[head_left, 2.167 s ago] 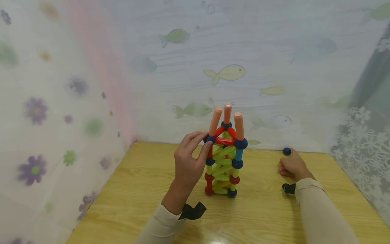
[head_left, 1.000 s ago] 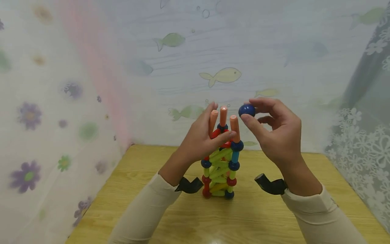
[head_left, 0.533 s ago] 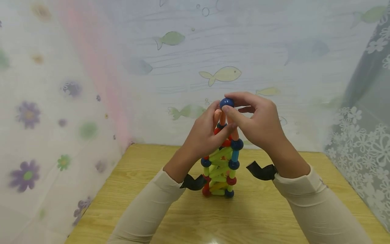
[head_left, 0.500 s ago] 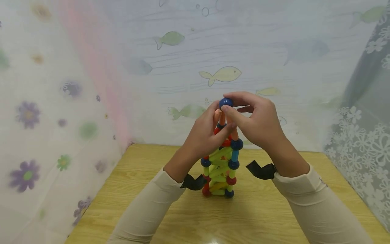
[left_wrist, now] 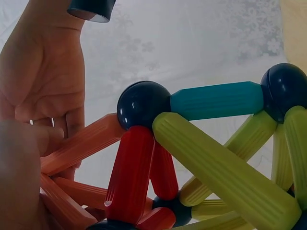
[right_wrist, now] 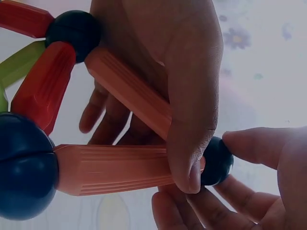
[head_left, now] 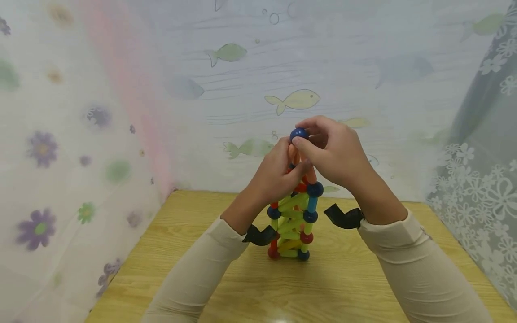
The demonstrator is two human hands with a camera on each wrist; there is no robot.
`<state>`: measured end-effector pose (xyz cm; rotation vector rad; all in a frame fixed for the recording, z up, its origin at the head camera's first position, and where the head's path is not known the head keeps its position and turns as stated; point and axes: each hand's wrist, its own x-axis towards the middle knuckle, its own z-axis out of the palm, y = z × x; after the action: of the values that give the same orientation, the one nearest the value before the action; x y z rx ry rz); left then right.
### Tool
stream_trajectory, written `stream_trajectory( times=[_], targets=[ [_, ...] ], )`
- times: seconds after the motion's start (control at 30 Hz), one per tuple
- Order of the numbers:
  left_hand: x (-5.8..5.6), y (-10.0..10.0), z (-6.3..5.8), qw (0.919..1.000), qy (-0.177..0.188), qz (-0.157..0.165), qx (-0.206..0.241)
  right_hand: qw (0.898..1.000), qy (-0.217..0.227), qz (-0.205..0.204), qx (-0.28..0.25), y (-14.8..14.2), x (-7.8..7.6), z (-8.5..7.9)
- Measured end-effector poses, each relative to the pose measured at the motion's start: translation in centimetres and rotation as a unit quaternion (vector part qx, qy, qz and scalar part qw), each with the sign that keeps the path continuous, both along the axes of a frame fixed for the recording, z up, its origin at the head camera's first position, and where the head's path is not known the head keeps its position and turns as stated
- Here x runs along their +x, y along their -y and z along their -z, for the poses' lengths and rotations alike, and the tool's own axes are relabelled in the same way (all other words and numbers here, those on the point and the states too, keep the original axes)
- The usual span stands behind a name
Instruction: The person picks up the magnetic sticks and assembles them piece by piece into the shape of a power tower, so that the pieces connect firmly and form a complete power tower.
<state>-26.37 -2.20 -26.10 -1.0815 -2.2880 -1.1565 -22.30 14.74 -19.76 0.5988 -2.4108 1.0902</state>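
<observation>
A tall toy tower of coloured building sticks and balls (head_left: 310,217) stands upright on the wooden table. From its top, orange sticks (right_wrist: 115,165) lean inward and meet. My left hand (head_left: 274,172) wraps round these sticks near their upper ends, its thumb lying across them in the right wrist view. A dark blue ball (head_left: 299,133) sits at the tip where the sticks come together. Thumb and fingers of my right hand (head_left: 339,152) pinch this ball from the right. The left hand hides part of the upper sticks in the head view.
The wooden table (head_left: 194,260) reaches back to a curtain printed with fish (head_left: 299,99). Flowered cloth (head_left: 42,148) hangs at the left, lacy fabric (head_left: 492,197) at the right. A black wrist mount (head_left: 343,216) juts from the right cuff, another (head_left: 260,234) from the left.
My right hand has fetched the blue ball from the table's back right and brought it onto the stick tips. My left hand has moved up from a corner ball and drawn the orange sticks together.
</observation>
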Motion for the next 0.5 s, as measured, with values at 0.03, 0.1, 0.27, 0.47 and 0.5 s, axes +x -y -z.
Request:
stream_trajectory(
  times=[0.03,0.1,0.27,0.47,0.5],
  targets=[
    [-0.1,0.0,-0.1,1.0,0.003,0.004,-0.003,1.0,0.004,-0.001,-0.004,0.0,0.0,0.0],
    [-0.2,0.0,-0.1,0.9998,0.013,0.014,-0.006,1.0,0.013,-0.005,-0.009,0.0,-0.1,-0.1],
    [-0.5,0.2,-0.3,0.9968,0.052,0.061,0.002,0.999,0.043,-0.005,-0.003,0.0,0.0,-0.4],
    [-1.1,1.1,-0.4,0.9874,0.11,0.11,0.029,0.996,0.089,0.004,0.016,0.1,-0.3,-1.1],
    [-1.2,1.3,-0.4,0.9861,0.116,0.115,0.032,0.996,0.093,0.002,0.016,0.1,-0.4,-1.1]
  ],
)
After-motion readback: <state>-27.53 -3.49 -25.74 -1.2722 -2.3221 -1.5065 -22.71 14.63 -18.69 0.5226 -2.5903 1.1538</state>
